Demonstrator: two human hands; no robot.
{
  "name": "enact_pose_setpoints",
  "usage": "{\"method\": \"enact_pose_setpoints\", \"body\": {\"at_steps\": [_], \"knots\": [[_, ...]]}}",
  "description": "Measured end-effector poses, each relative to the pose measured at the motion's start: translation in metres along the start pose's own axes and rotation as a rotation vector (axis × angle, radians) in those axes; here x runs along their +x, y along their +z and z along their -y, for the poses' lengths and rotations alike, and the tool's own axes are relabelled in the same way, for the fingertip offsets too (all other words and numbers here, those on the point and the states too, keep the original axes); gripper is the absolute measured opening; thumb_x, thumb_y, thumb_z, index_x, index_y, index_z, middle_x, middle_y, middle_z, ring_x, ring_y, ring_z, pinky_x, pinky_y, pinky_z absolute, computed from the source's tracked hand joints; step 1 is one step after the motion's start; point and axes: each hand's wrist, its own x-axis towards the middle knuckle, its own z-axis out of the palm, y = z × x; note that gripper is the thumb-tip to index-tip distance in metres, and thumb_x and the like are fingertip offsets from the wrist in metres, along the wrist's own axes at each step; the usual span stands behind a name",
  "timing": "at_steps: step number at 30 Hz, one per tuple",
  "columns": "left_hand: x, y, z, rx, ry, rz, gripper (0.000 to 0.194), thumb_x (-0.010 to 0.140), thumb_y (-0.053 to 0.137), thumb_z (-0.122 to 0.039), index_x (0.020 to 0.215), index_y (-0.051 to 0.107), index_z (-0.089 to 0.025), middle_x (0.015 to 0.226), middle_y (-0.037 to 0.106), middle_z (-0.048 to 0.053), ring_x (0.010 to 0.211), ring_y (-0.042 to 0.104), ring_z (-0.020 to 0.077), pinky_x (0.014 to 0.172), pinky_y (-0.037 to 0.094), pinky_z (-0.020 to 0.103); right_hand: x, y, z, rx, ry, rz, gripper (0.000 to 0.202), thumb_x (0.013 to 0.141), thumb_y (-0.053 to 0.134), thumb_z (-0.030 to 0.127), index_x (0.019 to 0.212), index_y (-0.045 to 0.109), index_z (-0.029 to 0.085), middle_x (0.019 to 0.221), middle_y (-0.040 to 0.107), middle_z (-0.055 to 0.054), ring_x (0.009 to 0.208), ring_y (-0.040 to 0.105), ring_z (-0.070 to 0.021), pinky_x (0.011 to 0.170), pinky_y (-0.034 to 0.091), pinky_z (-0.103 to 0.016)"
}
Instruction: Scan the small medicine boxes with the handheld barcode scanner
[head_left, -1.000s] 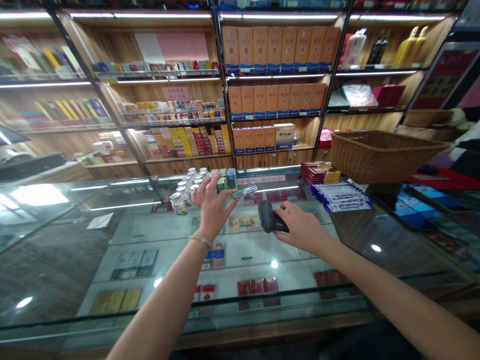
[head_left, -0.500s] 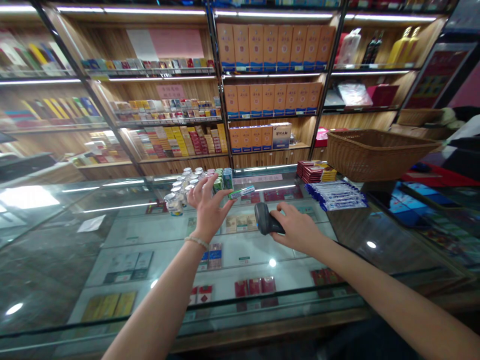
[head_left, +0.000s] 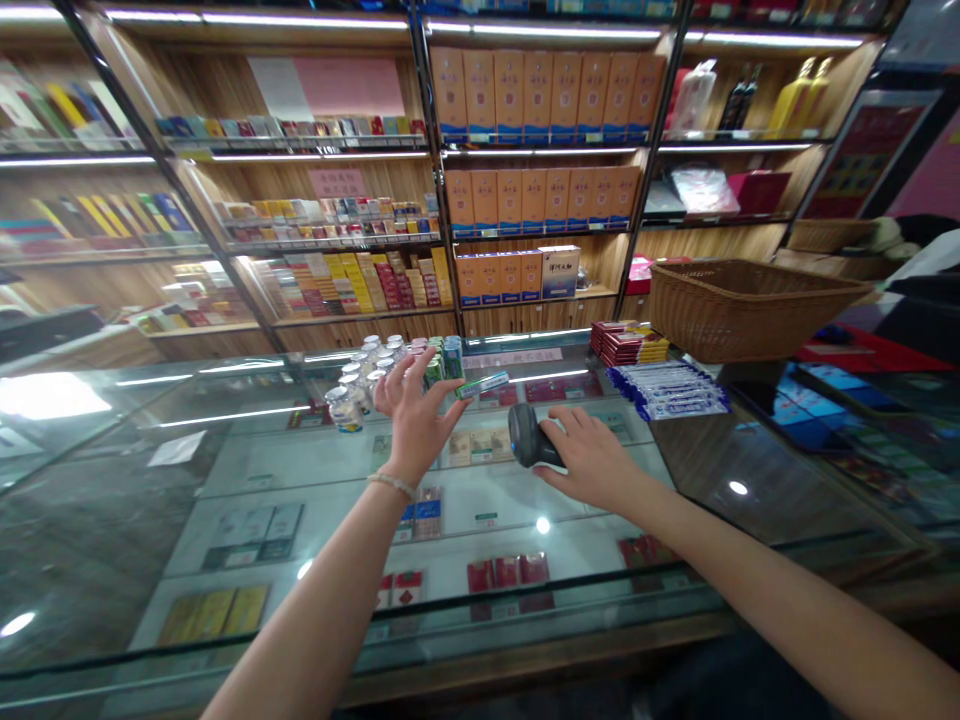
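Observation:
Between its thumb and forefinger my left hand (head_left: 412,425) pinches one end of a slim green, white and blue candy roll (head_left: 485,384), its other fingers raised. The roll is held sideways above the glass counter. My right hand (head_left: 592,460) wraps around the handle of a black barcode scanner (head_left: 531,440), whose head is just below and right of the roll, apart from it. Behind my left hand stand several clear small jars (head_left: 346,408) with white lids, and upright green and blue rolls (head_left: 452,357), partly hidden by the fingers.
The glass display counter (head_left: 315,530) holds cigarette packs under its top. Red packets (head_left: 619,345), blue-and-white sachets (head_left: 667,390) and a wicker basket (head_left: 750,310) sit on the right. Shelves with orange boxes (head_left: 536,95) line the back wall.
Both hands keep their grips and stay nearly in place. The scanner and right hand have shifted very slightly left, along with a small shift of the whole view.

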Motion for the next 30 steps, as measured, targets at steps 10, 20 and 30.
{"method": "enact_pose_setpoints", "body": {"at_steps": [10,20,30], "knots": [[0.002,0.001,-0.003,-0.041,0.004,-0.001,0.017,0.089,0.076,-0.041,0.102,0.08,-0.032,0.154,0.055,0.007,0.146,0.041,0.0362,0.123,0.023,0.061,0.011,-0.015,-0.008,0.07,0.108,-0.052,0.059,0.097,0.054,0.067,0.127,0.068,0.018,0.141,0.06,-0.02,0.128,0.056,-0.0379,0.101,0.048,-0.053],[0.003,0.003,-0.022,-0.073,0.024,0.009,0.016,0.089,0.076,-0.041,0.102,0.08,-0.033,0.154,0.055,0.006,0.144,0.041,0.0353,0.123,0.023,0.06,0.055,-0.012,-0.045,0.335,0.251,-0.267,0.033,0.093,0.067,0.054,0.112,0.078,0.029,0.152,0.056,-0.01,0.144,0.042,-0.0341,0.117,0.034,-0.057],[0.001,0.008,-0.032,-0.062,0.082,-0.015,0.017,0.087,0.079,-0.041,0.101,0.08,-0.033,0.153,0.057,0.006,0.143,0.043,0.0344,0.123,0.022,0.057,0.065,-0.003,-0.051,0.533,0.3,-0.157,0.027,0.092,0.072,0.051,0.111,0.081,0.034,0.154,0.055,-0.008,0.149,0.038,-0.0333,0.12,0.03,-0.059]]}}
